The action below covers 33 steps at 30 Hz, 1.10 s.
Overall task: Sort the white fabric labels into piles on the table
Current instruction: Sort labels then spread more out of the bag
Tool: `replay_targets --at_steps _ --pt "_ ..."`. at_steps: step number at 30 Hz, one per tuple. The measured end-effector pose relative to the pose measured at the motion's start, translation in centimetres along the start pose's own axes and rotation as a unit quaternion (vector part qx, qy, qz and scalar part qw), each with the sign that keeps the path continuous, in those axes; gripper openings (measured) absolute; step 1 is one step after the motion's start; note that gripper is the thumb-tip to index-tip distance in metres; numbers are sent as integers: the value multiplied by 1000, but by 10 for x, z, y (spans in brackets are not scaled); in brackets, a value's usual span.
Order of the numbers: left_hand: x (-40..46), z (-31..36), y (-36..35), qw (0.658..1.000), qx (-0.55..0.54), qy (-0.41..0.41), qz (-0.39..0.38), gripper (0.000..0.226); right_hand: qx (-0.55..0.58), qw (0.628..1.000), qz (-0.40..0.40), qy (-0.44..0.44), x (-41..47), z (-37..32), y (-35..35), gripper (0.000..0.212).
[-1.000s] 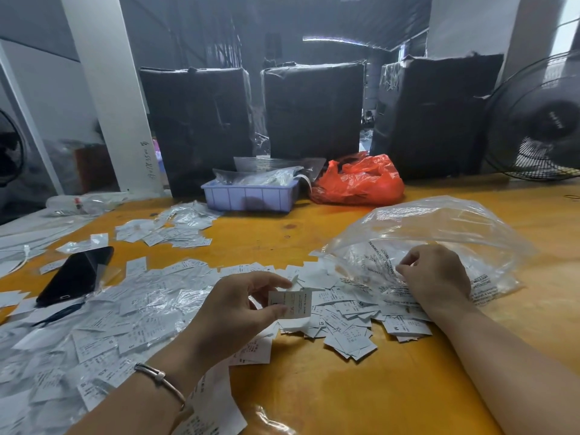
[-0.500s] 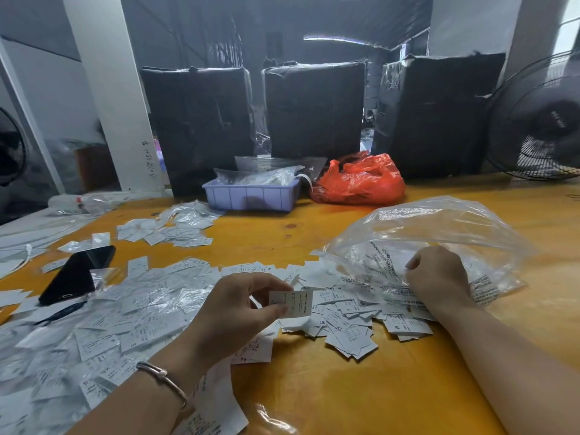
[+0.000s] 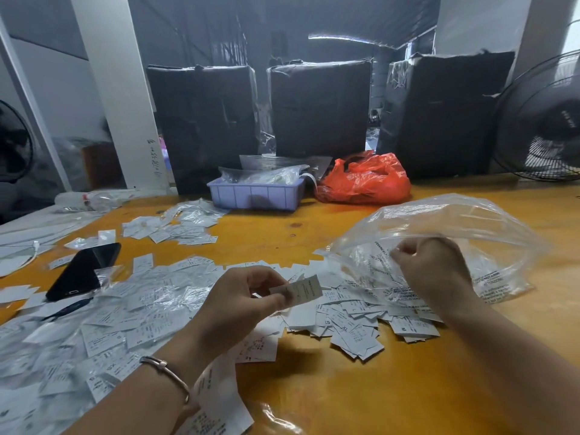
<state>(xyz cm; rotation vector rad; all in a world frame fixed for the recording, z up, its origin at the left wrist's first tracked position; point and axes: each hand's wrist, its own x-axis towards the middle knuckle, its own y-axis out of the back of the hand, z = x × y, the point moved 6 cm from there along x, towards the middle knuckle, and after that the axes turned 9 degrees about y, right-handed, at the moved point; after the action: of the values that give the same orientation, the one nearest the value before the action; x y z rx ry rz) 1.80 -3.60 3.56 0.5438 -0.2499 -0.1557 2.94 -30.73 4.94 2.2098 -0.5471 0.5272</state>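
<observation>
A black phone (image 3: 83, 270) lies at the left. At the back, a lilac tray (image 3: 255, 196) sits beside a red bag (image 3: 365, 180), before three black bundles (image 3: 320, 111); a fan (image 3: 546, 120) stands at the right.

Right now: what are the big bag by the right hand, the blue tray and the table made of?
Big bag: thin clear plastic film, glossy and crinkled, with labels showing through. Blue tray: probably rigid moulded plastic, matte, with ribbed walls. Table: looks like varnished wood; orange sheen and dark knots.

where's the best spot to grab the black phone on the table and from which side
Take the black phone by its long edges at the raised far end, coming from above. It lies tilted, propped on labels, and film overlaps its near right edge, so the upper half is freest.
</observation>
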Motion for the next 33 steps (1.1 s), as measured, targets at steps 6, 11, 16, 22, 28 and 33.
replay_targets --at_steps 6,11,16,22,28,33 --pt "-2 3 -10 986 -111 34 -120 20 336 888 -315 6 -33 -54 -37 6" --pt "-10 14 -17 971 -149 22 -186 5 325 861 -388 38 -48 -67 -47 18" --pt "-11 18 -17 973 -140 14 -182 8 346 864 -365 31 -50 -71 -50 16" --pt "-8 13 -10 981 -157 32 -111 7 365 896 -239 80 -36 -75 -30 32" --pt "-7 13 -6 978 -180 30 -102 21 323 912 -225 113 -39 -78 -28 19" --pt "-5 10 -1 978 -194 35 -70 20 447 872 -199 14 -29 -64 -27 10"
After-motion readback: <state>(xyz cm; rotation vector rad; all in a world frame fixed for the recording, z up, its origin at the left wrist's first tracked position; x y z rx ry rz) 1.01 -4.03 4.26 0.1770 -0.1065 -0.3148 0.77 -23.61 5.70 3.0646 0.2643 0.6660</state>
